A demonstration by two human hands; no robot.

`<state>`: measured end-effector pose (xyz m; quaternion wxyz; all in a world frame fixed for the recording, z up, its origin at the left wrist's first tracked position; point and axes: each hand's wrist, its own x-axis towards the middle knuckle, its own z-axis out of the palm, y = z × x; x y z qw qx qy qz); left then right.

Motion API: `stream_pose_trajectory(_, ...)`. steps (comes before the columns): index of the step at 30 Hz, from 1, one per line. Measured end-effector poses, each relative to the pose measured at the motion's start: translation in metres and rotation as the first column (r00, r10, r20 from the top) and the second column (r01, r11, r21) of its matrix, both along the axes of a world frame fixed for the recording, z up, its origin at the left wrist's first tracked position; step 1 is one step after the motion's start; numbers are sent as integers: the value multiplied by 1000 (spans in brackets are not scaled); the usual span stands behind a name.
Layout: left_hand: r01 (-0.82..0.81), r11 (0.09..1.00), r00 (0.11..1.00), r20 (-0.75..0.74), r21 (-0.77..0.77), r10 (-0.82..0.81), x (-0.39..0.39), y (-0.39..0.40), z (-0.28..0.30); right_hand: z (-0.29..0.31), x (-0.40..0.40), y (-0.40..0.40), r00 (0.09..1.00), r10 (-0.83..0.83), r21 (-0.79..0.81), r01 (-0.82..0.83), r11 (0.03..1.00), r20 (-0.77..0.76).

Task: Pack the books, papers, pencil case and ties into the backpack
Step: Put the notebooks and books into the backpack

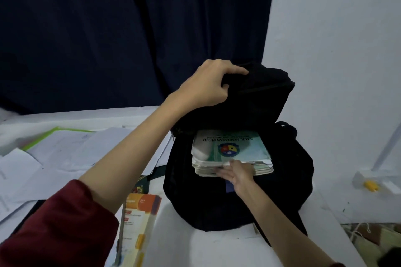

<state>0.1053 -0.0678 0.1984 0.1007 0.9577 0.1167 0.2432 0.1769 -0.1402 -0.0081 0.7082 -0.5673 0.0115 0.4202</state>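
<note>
Green-covered books stacked inside black backpack; left hand fingers clutching flap, right hand fingers flat against stack.

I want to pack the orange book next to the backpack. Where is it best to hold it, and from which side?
Probably grip the orange book by its long right edge, coming from the right. That edge faces the bare table, while the left arm covers its other side and loose papers lie beyond it.

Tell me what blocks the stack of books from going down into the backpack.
Nothing visible does. The left hand grips the flap and holds it up, clear of the opening. The books sit in the mouth of the backpack, and the right hand presses on their near edge. The space below them is hidden.
</note>
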Motion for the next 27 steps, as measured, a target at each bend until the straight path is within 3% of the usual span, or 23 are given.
stream_pose_trajectory(2, 22, 1000, 1000, -10, 11, -22, 2, 6, 2, 1, 3, -11, 955, 195, -185, -155, 970, 224)
stream_pose_trajectory(3, 34, 999, 999, -11, 9, -34, 3, 9, 3, 1, 8, -17, 881, 265, -291, -154, 944, 391)
stream_pose_trajectory(4, 44, 999, 999, -11, 4, -44, 4, 12, 3, 1, 16, -22, 746, 311, -391, -74, 918, 589)
stream_pose_trajectory(5, 52, 999, 999, -9, -1, -52, 5, 16, 4, 1, 26, -26, 550, 371, -471, 46, 881, 748)
stream_pose_trajectory(6, 60, 998, 998, -8, -5, -60, 6, 18, 4, 2, 34, -30, 347, 461, -534, 154, 831, 817)
stream_pose_trajectory(7, 67, 998, 998, -8, -6, -67, 7, 21, 4, 1, 43, -33, 207, 567, -603, 223, 766, 797)
stream_pose_trajectory(8, 73, 997, 997, -6, -6, -73, 7, 23, 5, -3, 53, -34, 148, 652, -667, 235, 707, 744)
stream_pose_trajectory(11, 87, 996, 996, -5, -16, -87, 8, 27, 5, -16, 69, -34, 230, 665, -700, 127, 703, 710)
stream_pose_trajectory(14, 100, 995, 995, -16, -27, -100, 10, 27, 6, -27, 71, -30, 183, 636, -661, 164, 732, 750)
stream_pose_trajectory(17, 108, 994, 994, -14, -16, -108, 14, 24, 7, -30, 68, -32, 128, 685, -694, 213, 687, 717)
stream_pose_trajectory(19, 110, 994, 994, -16, -20, -111, 16, 24, 6, -30, 63, -30, 39, 680, -660, 287, 694, 732)
stream_pose_trajectory(22, 108, 993, 994, -15, -42, -108, 17, 27, 2, -24, 41, -11, -185, 500, -451, 253, 856, 846)
stream_pose_trajectory(24, 108, 993, 994, -6, -54, -108, 16, 28, 0, -21, 14, 8, -261, 508, -500, 103, 860, 821)
stream_pose_trajectory(27, 92, 994, 996, -14, -66, -94, 11, 30, -2, -35, -5, 27, -330, 506, -513, 71, 855, 797)
